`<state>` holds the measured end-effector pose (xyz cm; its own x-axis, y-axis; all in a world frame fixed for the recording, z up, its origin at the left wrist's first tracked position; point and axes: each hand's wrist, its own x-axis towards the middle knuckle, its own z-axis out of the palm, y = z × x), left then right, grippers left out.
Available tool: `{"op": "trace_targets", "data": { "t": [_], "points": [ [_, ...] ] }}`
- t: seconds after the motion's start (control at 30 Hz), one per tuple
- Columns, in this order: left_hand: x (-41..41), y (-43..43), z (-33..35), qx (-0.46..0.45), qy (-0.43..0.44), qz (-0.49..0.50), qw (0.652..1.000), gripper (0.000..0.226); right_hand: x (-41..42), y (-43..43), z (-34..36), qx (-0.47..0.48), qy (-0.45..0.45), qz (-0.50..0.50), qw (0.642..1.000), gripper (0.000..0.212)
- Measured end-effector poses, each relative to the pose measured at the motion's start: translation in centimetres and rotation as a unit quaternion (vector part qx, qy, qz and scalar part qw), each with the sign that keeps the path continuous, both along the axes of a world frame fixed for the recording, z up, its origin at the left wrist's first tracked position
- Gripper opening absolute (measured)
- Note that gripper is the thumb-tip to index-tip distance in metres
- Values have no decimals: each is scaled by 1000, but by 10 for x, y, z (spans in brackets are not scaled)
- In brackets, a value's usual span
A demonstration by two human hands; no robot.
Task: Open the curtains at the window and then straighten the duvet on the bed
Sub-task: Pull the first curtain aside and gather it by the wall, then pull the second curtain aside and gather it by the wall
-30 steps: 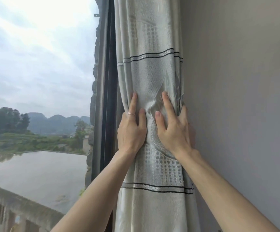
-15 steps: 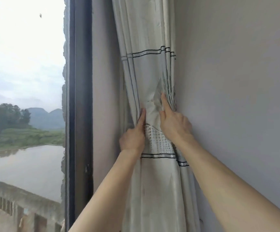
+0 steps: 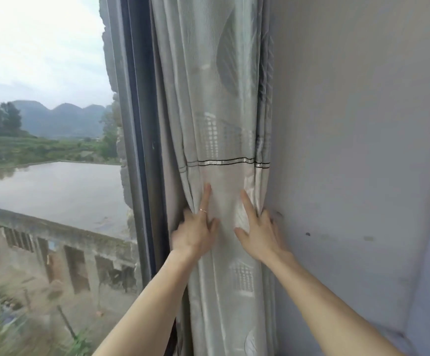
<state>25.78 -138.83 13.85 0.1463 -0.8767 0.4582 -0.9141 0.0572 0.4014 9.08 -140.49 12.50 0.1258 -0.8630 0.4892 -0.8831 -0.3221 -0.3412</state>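
A pale grey-green curtain (image 3: 219,124) with black and silver stripes hangs bunched between the window frame and the wall. My left hand (image 3: 196,229), with a ring on one finger, lies flat against the curtain's left folds, fingers spread. My right hand (image 3: 259,231) presses the right folds beside the wall, fingers apart. Neither hand clearly closes around the cloth. The window (image 3: 47,150) to the left is uncovered. No bed or duvet is in view.
A dark window frame (image 3: 142,150) stands just left of the curtain. A plain grey wall (image 3: 350,150) fills the right side, with a corner edge at the far right. Outside lie water, hills and a concrete building.
Both hands have slid down the curtain, now below the striped band. The curtain stays gathered against the wall. My view has shifted lower and shows more window.
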Motion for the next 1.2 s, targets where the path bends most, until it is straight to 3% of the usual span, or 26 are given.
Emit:
{"op": "trace_targets", "data": {
  "t": [0.3,0.47,0.57,0.67,0.77,1.03,1.2],
  "points": [
    [1,91,-72,104,-15,45,993,76,5,86,-56,75,136,-9,988,67],
    [-3,127,-91,123,33,27,991,77,-2,104,-58,85,117,36,989,48],
    [-8,149,-105,143,36,38,988,82,-9,109,-69,150,2,95,984,40],
    [-14,168,-115,165,48,77,982,75,-13,116,-86,226,-109,181,951,44],
    [-18,188,-125,193,37,118,973,68,-21,127,-102,262,-75,244,931,57],
    [-14,298,-128,167,89,236,953,44,4,193,-108,229,-67,421,875,42],
    [-6,438,-127,128,153,388,900,31,48,289,-104,230,-67,569,787,38]
  ]
}}
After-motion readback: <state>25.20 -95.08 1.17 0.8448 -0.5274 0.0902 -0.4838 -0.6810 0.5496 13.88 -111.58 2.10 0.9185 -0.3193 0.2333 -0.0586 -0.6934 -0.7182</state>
